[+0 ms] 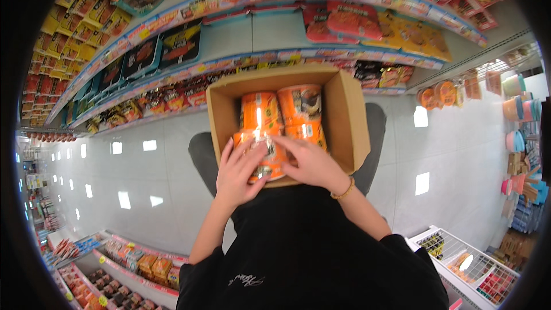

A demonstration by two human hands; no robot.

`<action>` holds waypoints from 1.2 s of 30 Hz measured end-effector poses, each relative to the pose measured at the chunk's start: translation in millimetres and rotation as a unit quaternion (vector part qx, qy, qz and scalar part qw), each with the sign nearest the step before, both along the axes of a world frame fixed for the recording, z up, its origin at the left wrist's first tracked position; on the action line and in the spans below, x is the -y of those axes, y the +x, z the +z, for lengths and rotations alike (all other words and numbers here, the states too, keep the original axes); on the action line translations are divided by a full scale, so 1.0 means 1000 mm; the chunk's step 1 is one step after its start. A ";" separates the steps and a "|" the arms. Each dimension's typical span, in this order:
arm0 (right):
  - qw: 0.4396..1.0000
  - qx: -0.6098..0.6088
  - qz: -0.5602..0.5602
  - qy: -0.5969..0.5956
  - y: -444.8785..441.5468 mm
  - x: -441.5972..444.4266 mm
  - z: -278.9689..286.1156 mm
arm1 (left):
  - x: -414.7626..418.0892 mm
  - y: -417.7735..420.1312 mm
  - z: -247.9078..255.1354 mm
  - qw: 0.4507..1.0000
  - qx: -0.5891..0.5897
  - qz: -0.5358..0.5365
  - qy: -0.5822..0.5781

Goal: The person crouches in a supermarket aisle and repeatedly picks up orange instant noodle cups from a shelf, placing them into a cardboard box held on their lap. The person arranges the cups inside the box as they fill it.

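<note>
An open cardboard box (351, 125) rests between my knees, with several orange cups of packaged instant food (300, 105) in its left and middle part. Both hands are at the nearest left cup (275, 161), which lies above or in front of the others. My left hand (241, 172) is spread over its left side, the fingertips on the wrapping. From the right, my right hand (310, 161) reaches to the same cup with fingers bent. Whether either hand grips it cannot be told. Bare cardboard shows inside the box at the right.
Ahead stand store shelves (254, 56) with black trays (181, 45), red packs (353, 21) and yellow packs. A display bin (146, 282) of packaged snacks is at lower left, a white wire basket (469, 262) at lower right. Tiled floor (150, 181) lies around me.
</note>
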State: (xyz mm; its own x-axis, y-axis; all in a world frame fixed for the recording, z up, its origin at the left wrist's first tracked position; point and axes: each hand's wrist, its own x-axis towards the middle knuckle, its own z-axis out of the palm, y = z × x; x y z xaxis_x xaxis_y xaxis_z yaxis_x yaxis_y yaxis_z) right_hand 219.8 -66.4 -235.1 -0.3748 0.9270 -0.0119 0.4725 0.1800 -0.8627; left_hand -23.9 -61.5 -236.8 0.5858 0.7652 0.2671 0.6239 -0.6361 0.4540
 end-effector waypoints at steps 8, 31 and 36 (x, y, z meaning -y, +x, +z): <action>1.000 -0.020 -0.004 0.004 0.018 -0.026 0.013 | -0.001 0.001 0.001 1.000 -0.005 -0.028 0.013; 0.774 0.062 -0.530 0.342 0.237 -0.288 0.322 | 0.000 -0.002 0.000 0.996 0.059 -0.047 0.045; 0.776 0.067 -0.547 0.306 0.248 -0.318 0.344 | 0.001 -0.004 0.006 0.997 0.044 -0.054 0.044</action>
State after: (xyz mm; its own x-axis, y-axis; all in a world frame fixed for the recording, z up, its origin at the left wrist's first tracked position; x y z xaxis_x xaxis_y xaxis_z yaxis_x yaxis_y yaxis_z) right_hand 467.8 251.5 109.4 0.6081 0.5362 0.5854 0.7092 -0.0356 -0.7041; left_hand -27.9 -62.8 -231.2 0.6351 0.6701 0.3843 0.5094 -0.7373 0.4437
